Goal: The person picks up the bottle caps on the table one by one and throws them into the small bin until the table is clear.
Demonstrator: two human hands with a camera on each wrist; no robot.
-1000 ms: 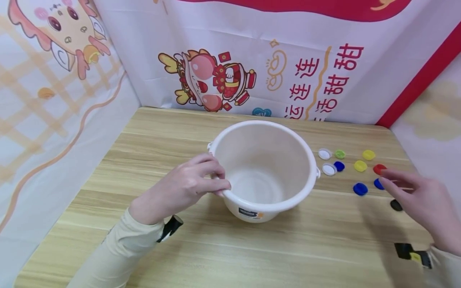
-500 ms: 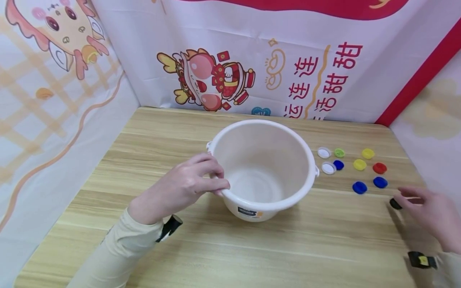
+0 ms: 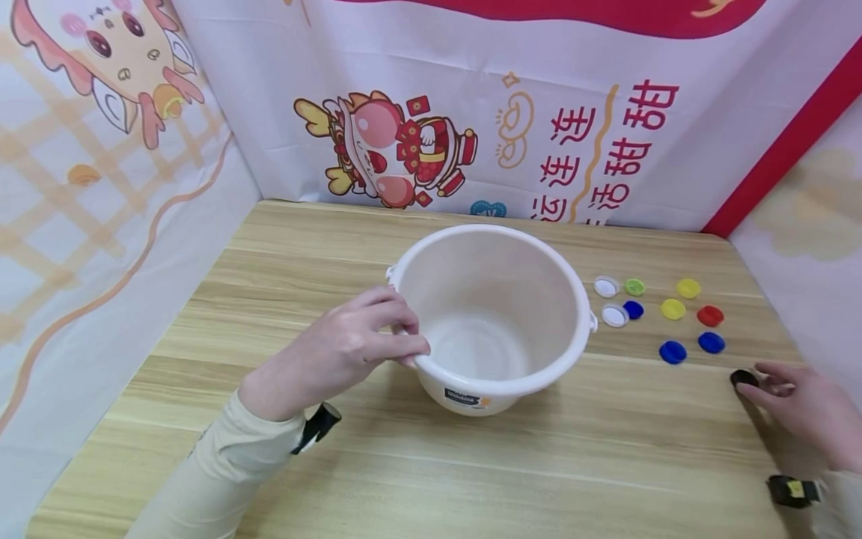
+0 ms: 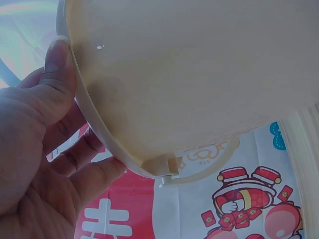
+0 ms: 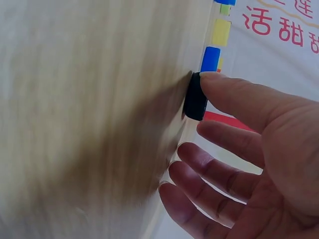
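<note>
My left hand (image 3: pixel 343 344) grips the rim of a white plastic bucket (image 3: pixel 494 385). In the left wrist view the thumb (image 4: pixel 59 64) lies along the rim and the other fingers are behind the wall. The bucket stands upright, its inside bare. At the table's right side my right hand (image 3: pixel 801 400) is at a black bottle cap (image 3: pixel 744 379). The right wrist view shows the thumb (image 5: pixel 224 92) on one edge of the cap and the index fingertip right at the opposite edge. The other fingers are spread, loosely bent.
Right of the bucket lie several bottle caps: blue ones (image 3: pixel 673 352), a red one (image 3: pixel 710 316), yellow ones (image 3: pixel 673 308), a green one (image 3: pixel 634 287) and clear-white ones (image 3: pixel 614 315). Printed cloth (image 3: pixel 269 90) hangs behind the wooden table (image 3: pixel 572 471).
My right hand has come down and right, from beside the red and blue caps to the black cap. My left hand has kept its grip on the bucket rim.
</note>
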